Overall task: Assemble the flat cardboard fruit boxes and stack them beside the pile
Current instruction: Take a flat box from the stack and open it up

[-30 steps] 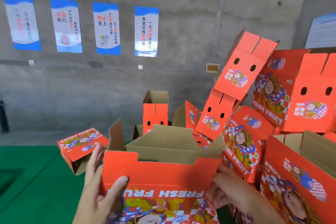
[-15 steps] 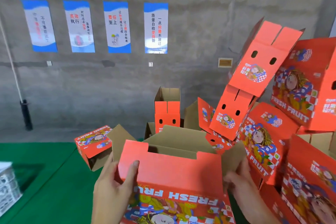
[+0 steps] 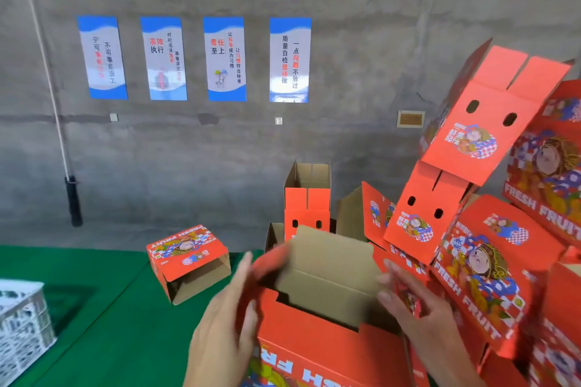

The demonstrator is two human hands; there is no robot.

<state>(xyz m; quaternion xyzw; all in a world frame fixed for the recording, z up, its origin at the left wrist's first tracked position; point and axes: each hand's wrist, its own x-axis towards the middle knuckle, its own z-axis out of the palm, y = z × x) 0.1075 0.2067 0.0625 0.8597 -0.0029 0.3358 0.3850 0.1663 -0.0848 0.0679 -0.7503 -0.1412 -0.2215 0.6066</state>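
Your left hand (image 3: 224,320) lies flat against the left end of the red fruit box (image 3: 317,342) you are assembling, fingers (image 3: 240,273) straight and pressed against its blurred left end flap (image 3: 272,262), thumb on the near red panel. Your right hand (image 3: 418,317) meets the right end of the same box with fingers extended and only slightly bent, their tips at the right side flap; whether they pinch the flap or merely press it cannot be told. The box stands low in the centre of the view, its top open, brown inner walls showing, the near face printed "FRESH FRUIT" upside down to you.

Just beyond and to the right rises the pile of assembled boxes (image 3: 484,264), red cartons leaning at various angles, several tilted with their paired oval holes facing you. Behind the open box one narrow carton (image 3: 307,198) stands upright, its top flaps raised. To the left, well apart from your hands, a single red box (image 3: 188,261) lies on its side on the green floor covering (image 3: 78,298), open end toward you. A white patterned crate (image 3: 22,330) sits at the lower left edge. On the grey concrete wall (image 3: 345,9) hang four blue-and-white posters (image 3: 195,58) in Chinese text, and a white rope (image 3: 47,72) runs down to a black post (image 3: 73,201) on the left.
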